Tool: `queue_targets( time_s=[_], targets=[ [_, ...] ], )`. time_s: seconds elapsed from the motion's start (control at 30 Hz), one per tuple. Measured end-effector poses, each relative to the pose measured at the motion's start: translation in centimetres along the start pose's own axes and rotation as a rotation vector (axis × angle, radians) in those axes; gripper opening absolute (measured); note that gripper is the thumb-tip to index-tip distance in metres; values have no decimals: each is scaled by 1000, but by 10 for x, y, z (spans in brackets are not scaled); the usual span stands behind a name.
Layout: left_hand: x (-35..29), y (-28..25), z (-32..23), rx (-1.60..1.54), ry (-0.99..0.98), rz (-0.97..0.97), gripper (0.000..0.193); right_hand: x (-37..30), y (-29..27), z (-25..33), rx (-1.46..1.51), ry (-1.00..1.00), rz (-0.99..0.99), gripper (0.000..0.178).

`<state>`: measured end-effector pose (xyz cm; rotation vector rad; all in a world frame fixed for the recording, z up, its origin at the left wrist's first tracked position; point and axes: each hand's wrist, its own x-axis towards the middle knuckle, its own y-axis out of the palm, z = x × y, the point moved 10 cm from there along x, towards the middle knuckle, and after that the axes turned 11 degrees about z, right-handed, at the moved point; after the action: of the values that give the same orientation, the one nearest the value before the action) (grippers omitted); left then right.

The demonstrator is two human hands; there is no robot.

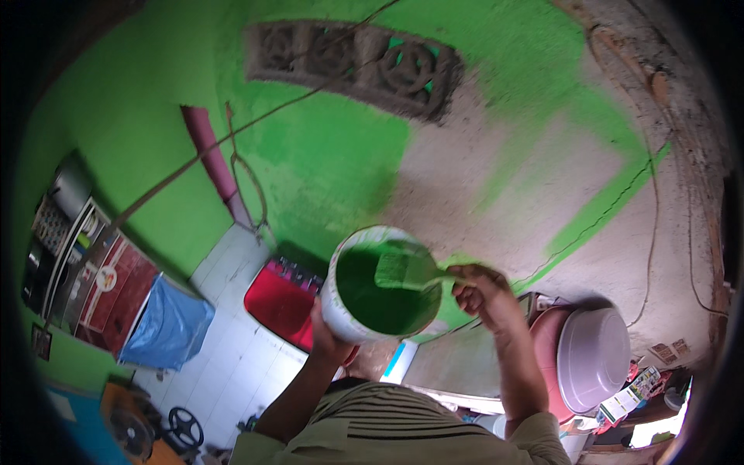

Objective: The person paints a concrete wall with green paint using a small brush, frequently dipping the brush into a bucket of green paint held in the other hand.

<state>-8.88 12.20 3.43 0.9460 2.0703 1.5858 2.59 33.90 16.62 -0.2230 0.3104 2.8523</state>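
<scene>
An open white bucket (339, 319) holds green paint (363, 294), with a green-coated brush (411, 273) over it, bristles (390, 270) pointing left.

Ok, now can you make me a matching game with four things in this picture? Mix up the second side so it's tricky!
Things:
1. bucket
2. brush
3. hanging sheet
4. big round basin

Matches:
A. blue, at the left of the picture
B. gripped by the right hand
C. pale lilac, at the right of the picture
D. green inside, held by the left hand

Right pairs: 1-D, 2-B, 3-A, 4-C
</scene>
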Motion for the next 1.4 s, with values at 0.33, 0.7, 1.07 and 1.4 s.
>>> queue_targets(
  time_s=[0.33,0.7,1.07,1.4],
  targets=[
    [-1,-10,0,-4,11,-8,65,6,14,-29,702,-143,60,32],
    [-33,-21,-13,-56,48,-48,67,45,-61,122,86,-638,-270,34],
    [-68,-45,-40,-31,172,-114,69,127,-40,240,-1048,-711,-297,30],
    [-76,-24,-55,-88,178,-243,54,129,-22,337,-1420,-902,-378,20]
  ],
)
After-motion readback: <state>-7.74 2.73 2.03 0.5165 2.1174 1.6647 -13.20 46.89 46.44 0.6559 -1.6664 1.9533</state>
